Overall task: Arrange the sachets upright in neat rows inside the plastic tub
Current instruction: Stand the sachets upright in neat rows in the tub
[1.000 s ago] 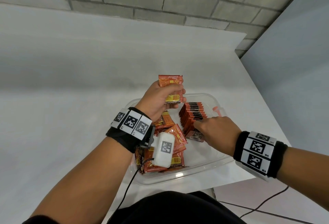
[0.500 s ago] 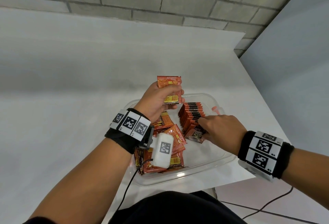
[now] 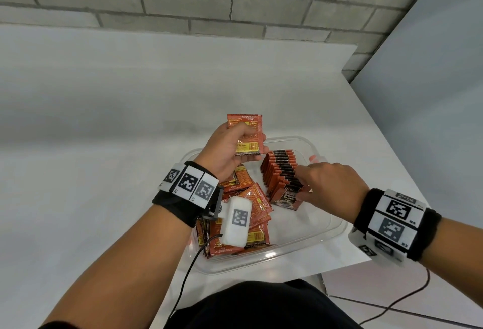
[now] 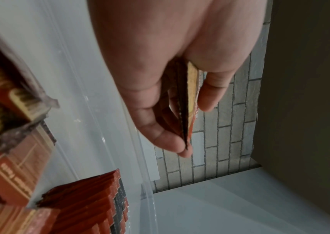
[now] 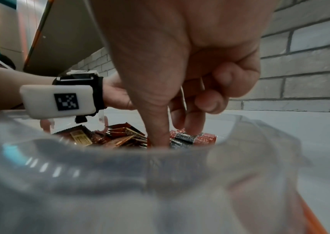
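Sachets: small flat red-and-orange foil packets, all in or over the plastic tub on the white bench.

- Upright row: right half of the tub, running near to far, packets on edge and leaning slightly.
- Loose heap: left half, lying flat and overlapping.
- Held stack: a few packets pinched together above the far rim.

Left hand: grip closed on the held stack, thumb on the printed face, fingers behind.

Right hand: thumb and fingertips pressed against the near end of the upright row; whether it pinches the front packet I cannot tell.

Handling, as judged: light, thin, pliable, glossy and likely slippery. Take by the flat faces near mid-height; a steadying hand keeps the row from toppling.
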Tool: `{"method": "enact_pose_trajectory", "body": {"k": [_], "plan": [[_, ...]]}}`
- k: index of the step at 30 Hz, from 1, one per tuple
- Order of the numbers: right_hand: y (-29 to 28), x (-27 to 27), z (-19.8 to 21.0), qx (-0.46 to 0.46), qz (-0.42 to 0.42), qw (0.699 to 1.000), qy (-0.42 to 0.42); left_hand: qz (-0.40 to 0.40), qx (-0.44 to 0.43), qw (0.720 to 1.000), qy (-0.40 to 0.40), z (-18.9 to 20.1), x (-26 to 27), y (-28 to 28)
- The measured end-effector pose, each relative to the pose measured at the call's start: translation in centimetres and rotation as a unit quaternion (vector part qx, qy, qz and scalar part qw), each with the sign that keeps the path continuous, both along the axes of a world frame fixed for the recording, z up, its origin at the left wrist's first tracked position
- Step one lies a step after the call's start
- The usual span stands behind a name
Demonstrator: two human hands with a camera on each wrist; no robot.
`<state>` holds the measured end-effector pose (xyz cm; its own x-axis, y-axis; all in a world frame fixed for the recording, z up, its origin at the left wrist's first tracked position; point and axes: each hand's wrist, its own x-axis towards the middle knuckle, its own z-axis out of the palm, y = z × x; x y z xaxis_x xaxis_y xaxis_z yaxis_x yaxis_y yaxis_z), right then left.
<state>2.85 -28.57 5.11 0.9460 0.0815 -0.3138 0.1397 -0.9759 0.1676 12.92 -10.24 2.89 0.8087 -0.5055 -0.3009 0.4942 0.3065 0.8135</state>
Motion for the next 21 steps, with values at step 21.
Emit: {"method": "enact_pose_trajectory", "body": {"k": [21], "plan": [[1.4, 4.8, 2.4, 0.462, -0.128, 0.852, -0.212, -0.036, 0.049, 0.998, -0.034, 0.0, 0.0, -0.1]]}}
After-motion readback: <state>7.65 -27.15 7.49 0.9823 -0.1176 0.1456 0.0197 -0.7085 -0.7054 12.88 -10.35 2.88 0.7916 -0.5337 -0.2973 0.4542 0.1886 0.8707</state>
